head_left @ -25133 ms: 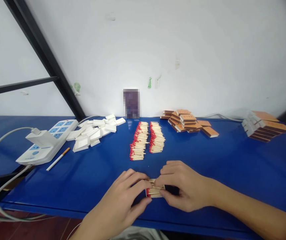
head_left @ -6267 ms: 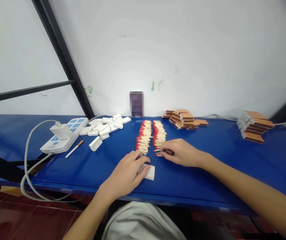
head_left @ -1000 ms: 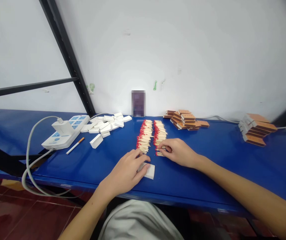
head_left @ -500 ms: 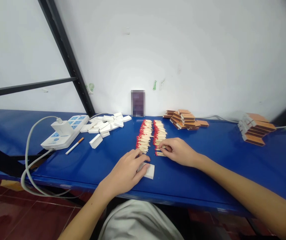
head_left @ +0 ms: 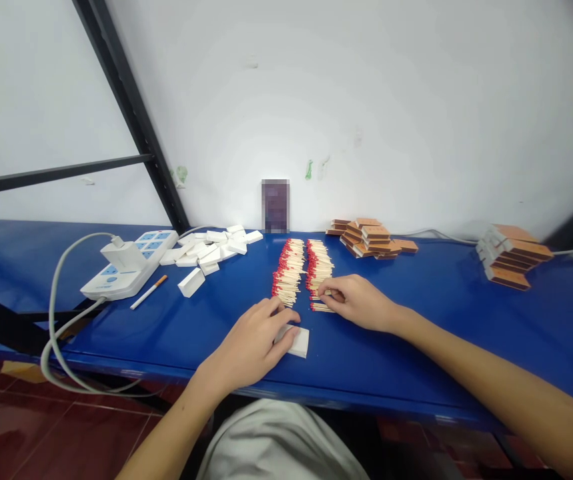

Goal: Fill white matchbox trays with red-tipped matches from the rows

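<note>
My left hand (head_left: 253, 343) rests on a white inner matchbox tray (head_left: 299, 342) near the front edge of the blue table (head_left: 441, 320), fingers curled over it. My right hand (head_left: 359, 301) is at the near end of the right row of red-tipped matches (head_left: 319, 267), its fingertips pinched on a few matches. A second row of matches (head_left: 287, 270) lies just to the left of it.
A heap of white trays (head_left: 211, 250) and one apart (head_left: 191, 282) lie left of the matches. A power strip (head_left: 126, 263) with cable and a cigarette (head_left: 149, 292) sit further left. Orange matchbox sleeves (head_left: 371, 239) lie behind; another stack (head_left: 513, 257) sits far right. A black frame (head_left: 131, 120) crosses at the left.
Almost nothing has moved in the last second; my right hand's fingers shift slightly at the matches. Earlier, both hands held a bundle of matches at the table front.
</note>
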Demonstrator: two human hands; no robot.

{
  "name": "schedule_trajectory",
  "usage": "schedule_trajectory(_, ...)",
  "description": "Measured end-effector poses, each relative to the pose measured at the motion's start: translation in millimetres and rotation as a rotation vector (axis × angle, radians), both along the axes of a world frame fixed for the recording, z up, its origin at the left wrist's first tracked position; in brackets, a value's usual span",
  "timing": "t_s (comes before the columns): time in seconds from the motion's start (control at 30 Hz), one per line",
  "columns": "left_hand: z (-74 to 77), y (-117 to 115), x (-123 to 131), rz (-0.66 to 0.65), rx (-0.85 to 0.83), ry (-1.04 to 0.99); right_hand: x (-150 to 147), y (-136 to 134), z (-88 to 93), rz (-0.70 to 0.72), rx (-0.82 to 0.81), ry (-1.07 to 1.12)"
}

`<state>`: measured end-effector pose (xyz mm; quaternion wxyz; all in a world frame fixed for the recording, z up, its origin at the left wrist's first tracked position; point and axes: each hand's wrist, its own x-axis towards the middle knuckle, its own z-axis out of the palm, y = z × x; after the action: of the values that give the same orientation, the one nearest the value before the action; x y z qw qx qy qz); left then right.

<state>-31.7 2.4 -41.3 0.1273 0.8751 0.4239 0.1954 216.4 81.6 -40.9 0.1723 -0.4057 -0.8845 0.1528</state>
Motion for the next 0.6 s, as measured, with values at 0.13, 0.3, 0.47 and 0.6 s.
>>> schedule_trajectory(0.13,-0.1,0.3,0.0,0.004,-0.004,0.004,0.1,0.2,0.4,-0.005,-0.009,-0.014)
schedule_trajectory(0.3,-1.1,0.3,-0.1,-0.002,-0.006,0.004,0.2,-0.8,1.4,0.0,-0.017,-0.022)
schedule_trajectory(0.47,-0.6,0.3,0.1,0.0,0.002,-0.004,0.2,-1.1,1.8,-0.014,-0.02,-0.015)
schedule_trajectory(0.6,0.2,0.2,0.2,-0.001,0.008,-0.007,0.2,-2.1,2.6,0.015,-0.016,0.009)
